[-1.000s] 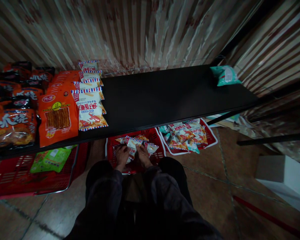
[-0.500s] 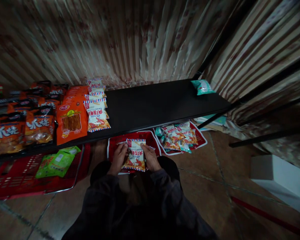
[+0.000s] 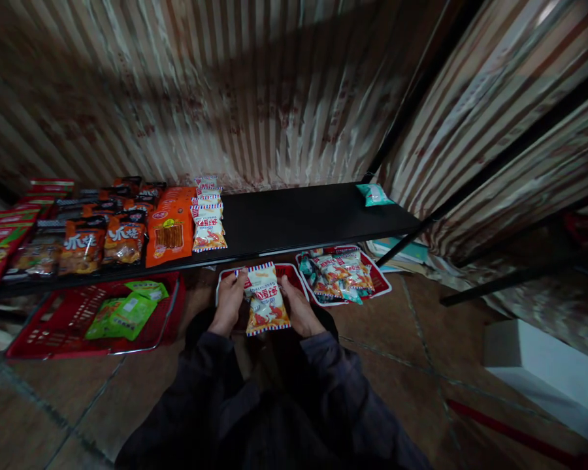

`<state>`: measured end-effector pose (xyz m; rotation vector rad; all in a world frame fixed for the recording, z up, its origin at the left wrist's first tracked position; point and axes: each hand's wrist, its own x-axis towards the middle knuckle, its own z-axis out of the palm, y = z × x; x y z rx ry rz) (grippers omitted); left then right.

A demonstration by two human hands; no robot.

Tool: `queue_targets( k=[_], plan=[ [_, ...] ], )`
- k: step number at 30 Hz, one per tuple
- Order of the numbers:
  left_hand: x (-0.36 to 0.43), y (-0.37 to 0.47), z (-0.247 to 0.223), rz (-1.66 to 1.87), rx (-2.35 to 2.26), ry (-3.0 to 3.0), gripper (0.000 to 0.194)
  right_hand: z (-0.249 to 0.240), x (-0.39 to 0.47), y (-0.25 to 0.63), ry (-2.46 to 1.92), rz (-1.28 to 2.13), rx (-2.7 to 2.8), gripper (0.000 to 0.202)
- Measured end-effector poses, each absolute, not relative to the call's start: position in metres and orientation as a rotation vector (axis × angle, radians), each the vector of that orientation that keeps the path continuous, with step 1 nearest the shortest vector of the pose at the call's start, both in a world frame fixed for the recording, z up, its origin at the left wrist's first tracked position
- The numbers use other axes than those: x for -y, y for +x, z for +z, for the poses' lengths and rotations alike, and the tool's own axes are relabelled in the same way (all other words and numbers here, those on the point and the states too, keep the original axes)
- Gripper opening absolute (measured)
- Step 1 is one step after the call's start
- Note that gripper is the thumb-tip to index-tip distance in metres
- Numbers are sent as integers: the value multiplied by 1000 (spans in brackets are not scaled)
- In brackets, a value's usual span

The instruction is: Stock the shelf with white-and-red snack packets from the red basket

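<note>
Between both hands I hold a white and orange snack bag [image 3: 267, 301] with striped red and blue ends, above a red basket [image 3: 298, 274]. My left hand [image 3: 229, 303] grips its left edge, fingers closed on it. Along the right edge my right hand [image 3: 298, 305] is closed on the same bag. Matching snack bags [image 3: 208, 228] stand in a row on the black shelf [image 3: 284, 222], just right of flat orange packets [image 3: 170, 225]. More bags of this kind [image 3: 340, 271] lie mixed with teal ones in a second basket [image 3: 385, 285] on the right.
Several black and orange packs [image 3: 83, 248] and red and green packs [image 3: 2, 245] fill the shelf's left side. A teal bag [image 3: 375, 194] lies at its right end. Below left is a red basket [image 3: 49, 329] holding green packets [image 3: 130, 313]. A white box [image 3: 543, 372] and black shelf bars [image 3: 470, 196] stand at right.
The view has shifted, showing more of the shelf's left end. The held snack bag is tilted slightly differently, and both hands keep their grip on it.
</note>
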<state>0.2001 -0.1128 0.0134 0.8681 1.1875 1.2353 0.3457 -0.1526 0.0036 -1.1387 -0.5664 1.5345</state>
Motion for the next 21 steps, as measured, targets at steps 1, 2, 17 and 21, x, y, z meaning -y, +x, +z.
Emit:
queue_targets(
  k=[1,2,17,21],
  plan=[
    [112,199,19,1279,-1199,847,48,4,156,347,-1123,1534,543,45],
    [111,198,24,1324,-1206,821,48,3,161,347,-1111,1533,506,46],
    [98,205,51,1551,-1215,807,38,9,193,292,-951,1540,258,34],
    [98,201,64,1581,-1195,761,36,16,197,292,-986,1510,327,36]
  ],
)
